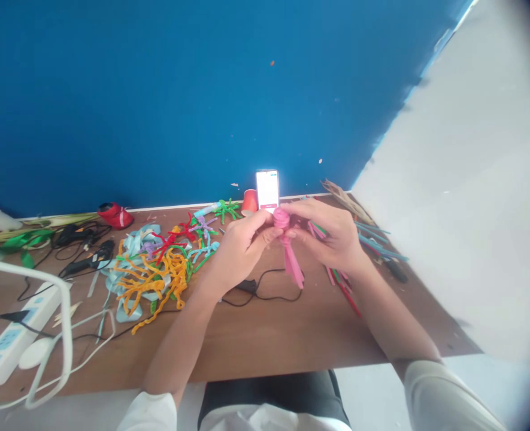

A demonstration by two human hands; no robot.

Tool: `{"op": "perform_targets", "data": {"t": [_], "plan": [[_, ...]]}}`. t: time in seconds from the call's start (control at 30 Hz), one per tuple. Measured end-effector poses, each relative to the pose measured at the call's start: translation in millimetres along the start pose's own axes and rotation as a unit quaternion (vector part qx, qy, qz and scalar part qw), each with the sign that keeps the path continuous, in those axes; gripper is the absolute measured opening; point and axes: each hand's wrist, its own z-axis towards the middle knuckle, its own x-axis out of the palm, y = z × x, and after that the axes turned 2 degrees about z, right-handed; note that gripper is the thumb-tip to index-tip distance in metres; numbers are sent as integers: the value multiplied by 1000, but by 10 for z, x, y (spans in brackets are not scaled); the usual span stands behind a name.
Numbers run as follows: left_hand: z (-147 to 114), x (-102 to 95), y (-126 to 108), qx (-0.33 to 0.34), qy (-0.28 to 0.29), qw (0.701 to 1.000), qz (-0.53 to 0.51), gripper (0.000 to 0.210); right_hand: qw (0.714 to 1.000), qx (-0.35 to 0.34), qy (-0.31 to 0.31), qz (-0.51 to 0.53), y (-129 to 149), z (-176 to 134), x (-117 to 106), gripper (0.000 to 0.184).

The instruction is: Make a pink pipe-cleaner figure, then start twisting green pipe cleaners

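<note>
Above the middle of the table, both my hands hold a pink ribbon (282, 219) whose top is rolled into a round head. Its loose tail (294, 266) hangs down below my fingers. My left hand (245, 240) pinches the roll from the left, thumb and fingertips at its base. From the right, my right hand (328, 232) has its index finger along the top of the roll and its thumb beneath. Just behind the roll, a lit phone (267, 187) stands upright, next to a red paper cup (249, 202).
Left of my hands lie orange pipe cleaners (150, 278) on pale blue ribbon (132, 242). Black glue guns (87, 260), a power strip (20, 332) and a white bent tube (67, 323) are further left. Blue pipe cleaners (379, 239) lie at the right; a blue wall (193, 102) rises behind.
</note>
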Motion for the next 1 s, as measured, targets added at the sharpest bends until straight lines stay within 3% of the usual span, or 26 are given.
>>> {"op": "perform_targets", "data": {"t": [0.13, 0.23, 0.33, 0.4, 0.53, 0.77, 1.0], "plan": [[-3, -35, 33, 49, -2, 999, 23, 16, 999, -3, -22, 24, -3, 6, 1, 33], [-4, -12, 62, 59, -24, 997, -35, 13, 999, -7, -28, 31, -2, -15, 38, 30], [2, 22, 85, 68, -69, 989, -110, 36, 999, -14, -39, 24, 2, -35, 83, 28], [10, 32, 90, 92, -100, 985, -109, 39, 999, -11, -50, 13, 6, -41, 111, 26], [30, 23, 84, 150, -141, 977, -60, 27, 997, 10, -74, 17, 10, -53, 154, 24], [59, 46, 166, 212, -153, 965, -35, 27, 995, 12, -80, 57, 18, -90, 201, 24], [39, 113, 209, 218, -171, 959, -54, 12, 991, 12, -85, 106, 15, -105, 235, 23]]}}
